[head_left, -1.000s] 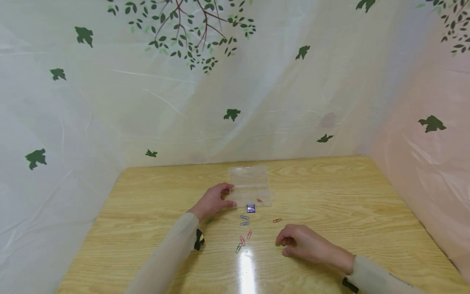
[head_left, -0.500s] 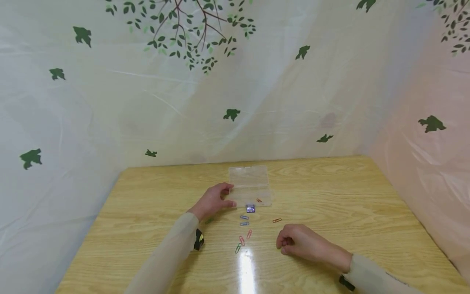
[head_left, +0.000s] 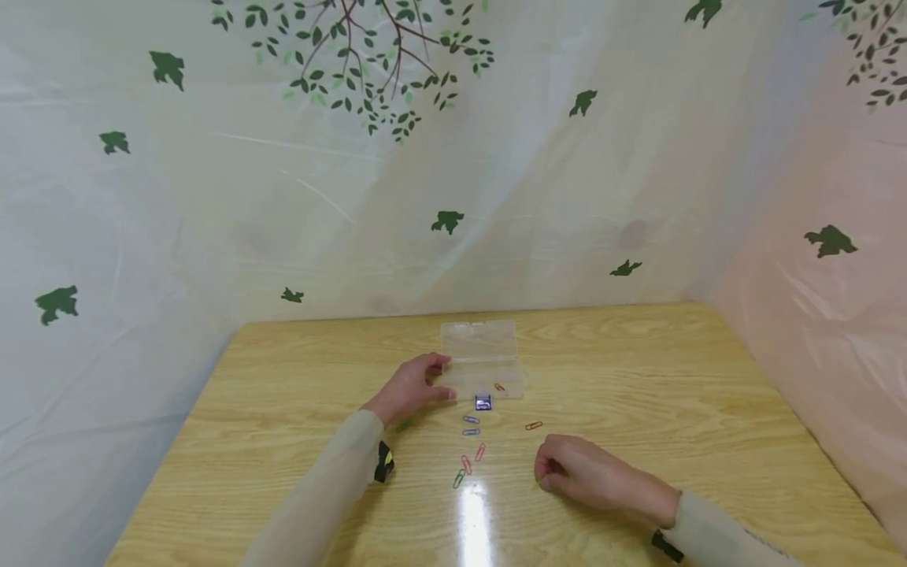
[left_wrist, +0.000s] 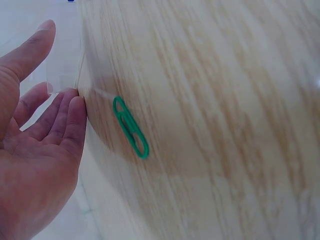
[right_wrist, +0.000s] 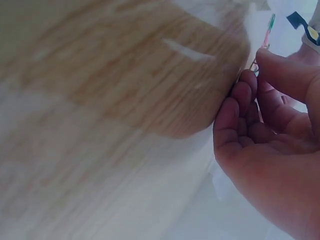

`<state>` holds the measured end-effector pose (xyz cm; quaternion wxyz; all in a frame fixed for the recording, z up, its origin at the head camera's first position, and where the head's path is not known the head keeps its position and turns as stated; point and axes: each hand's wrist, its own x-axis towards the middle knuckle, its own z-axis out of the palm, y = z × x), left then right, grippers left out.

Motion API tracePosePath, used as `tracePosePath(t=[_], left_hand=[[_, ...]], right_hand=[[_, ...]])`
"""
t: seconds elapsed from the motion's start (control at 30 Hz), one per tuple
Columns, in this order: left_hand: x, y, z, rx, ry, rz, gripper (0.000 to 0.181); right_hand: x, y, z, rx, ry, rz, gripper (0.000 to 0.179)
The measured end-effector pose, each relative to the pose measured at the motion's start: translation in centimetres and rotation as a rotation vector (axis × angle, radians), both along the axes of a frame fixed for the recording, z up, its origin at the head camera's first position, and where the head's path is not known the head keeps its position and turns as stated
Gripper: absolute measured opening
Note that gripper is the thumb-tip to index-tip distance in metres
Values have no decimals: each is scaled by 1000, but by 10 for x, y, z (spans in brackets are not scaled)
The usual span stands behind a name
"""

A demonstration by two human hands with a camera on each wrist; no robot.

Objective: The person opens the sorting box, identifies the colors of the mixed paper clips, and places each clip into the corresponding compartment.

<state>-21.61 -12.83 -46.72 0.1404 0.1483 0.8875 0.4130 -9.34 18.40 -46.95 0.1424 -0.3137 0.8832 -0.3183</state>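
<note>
Left hand: fingers extended and parted, touching the left side of an open clear box. Right hand: fingers curled, thumb and fingertip pinching a small clip, mostly hidden, at near right. Red clip: inside the box's near half. Two blue clips: near side of box. Orange-red clip: right of these. Two pink clips and one green clip: nearer still. Second green clip: beside left hand. All on wooden table.
</note>
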Motion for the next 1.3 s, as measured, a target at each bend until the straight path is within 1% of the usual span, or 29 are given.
tracePosePath(t=[0.13,0.23,0.33,0.43,0.57,0.77,0.87,1.0,1.23,1.3], left_hand=[[1,0,0,-1,3,10,63],[0,1,0,-7,3,6,63],[0,2,0,-7,7,1,64],[0,1,1,-7,8,0,64],[0,1,2,-8,14,-3,64],[0,1,2,-10,19,-2,63],[-1,1,2,-12,16,-3,63],[-2,0,2,-12,13,-6,63],[-5,-1,1,-18,11,-10,63],[-6,-1,2,-23,12,-16,63]], right_hand=[[-2,1,1,-42,-62,-32,16],[-4,2,0,-74,-87,-42,12],[-6,4,0,-109,-94,-45,7],[-7,6,1,-140,-95,-47,6],[-10,7,4,-160,-64,-60,8],[-13,8,7,-198,41,-71,9],[-16,7,10,-216,68,-98,9],[-18,6,14,-230,78,-133,8],[-23,3,18,-242,57,-181,6],[-26,2,20,-250,64,-199,7]])
